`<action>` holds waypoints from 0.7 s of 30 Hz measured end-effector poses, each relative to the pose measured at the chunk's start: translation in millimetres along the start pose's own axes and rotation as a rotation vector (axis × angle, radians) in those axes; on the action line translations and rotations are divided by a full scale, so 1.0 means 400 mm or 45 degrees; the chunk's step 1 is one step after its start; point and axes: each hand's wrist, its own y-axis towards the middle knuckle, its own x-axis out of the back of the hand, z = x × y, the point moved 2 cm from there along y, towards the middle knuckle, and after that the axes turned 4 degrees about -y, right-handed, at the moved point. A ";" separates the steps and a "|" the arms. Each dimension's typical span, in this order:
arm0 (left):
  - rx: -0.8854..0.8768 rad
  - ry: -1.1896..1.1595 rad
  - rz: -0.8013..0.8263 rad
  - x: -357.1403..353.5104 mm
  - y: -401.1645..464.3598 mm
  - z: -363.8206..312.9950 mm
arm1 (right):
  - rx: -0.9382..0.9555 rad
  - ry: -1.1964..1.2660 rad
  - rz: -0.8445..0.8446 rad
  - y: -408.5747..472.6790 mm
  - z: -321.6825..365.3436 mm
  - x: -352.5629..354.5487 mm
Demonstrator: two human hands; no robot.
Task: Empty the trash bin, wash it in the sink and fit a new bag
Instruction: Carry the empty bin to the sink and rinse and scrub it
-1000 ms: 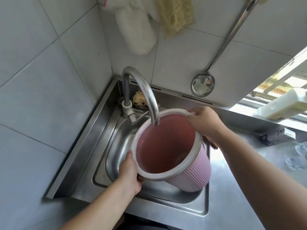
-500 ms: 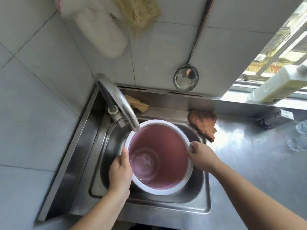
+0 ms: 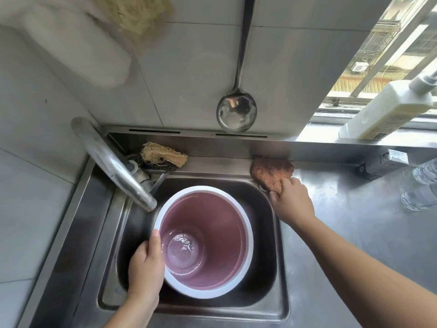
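Observation:
The pink trash bin point(image 3: 217, 233) with a white rim stands upright in the steel sink point(image 3: 272, 268), a little water pooled at its bottom. My left hand point(image 3: 145, 268) grips the bin's rim on its near left side, thumb inside. My right hand point(image 3: 292, 202) rests at the sink's back right corner with its fingers closed on the lower edge of a brown scrubbing cloth point(image 3: 269, 172) that lies on the counter. The tap spout point(image 3: 113, 162) ends just above the bin's left rim; no water runs from it.
A loofah scrubber point(image 3: 163, 156) lies behind the tap. A steel ladle point(image 3: 236, 110) hangs on the tiled wall, with a white mitt point(image 3: 71, 48) and another loofah point(image 3: 139, 13) higher up. A soap bottle point(image 3: 387, 110) sits on the window sill; a dark box point(image 3: 383, 164) and clear bottles point(image 3: 423, 185) stand on the counter at right.
The bin went from tilted under the tap to standing upright in the sink. My right hand left the bin's rim and moved back right onto the brown cloth.

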 end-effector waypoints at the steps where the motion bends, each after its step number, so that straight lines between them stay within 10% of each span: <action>1: -0.001 0.001 -0.001 -0.001 0.001 -0.001 | 0.067 -0.029 -0.026 0.021 0.003 -0.003; 21: 0.011 0.062 -0.051 -0.028 -0.020 -0.018 | 0.283 -0.407 -0.209 0.171 -0.028 -0.183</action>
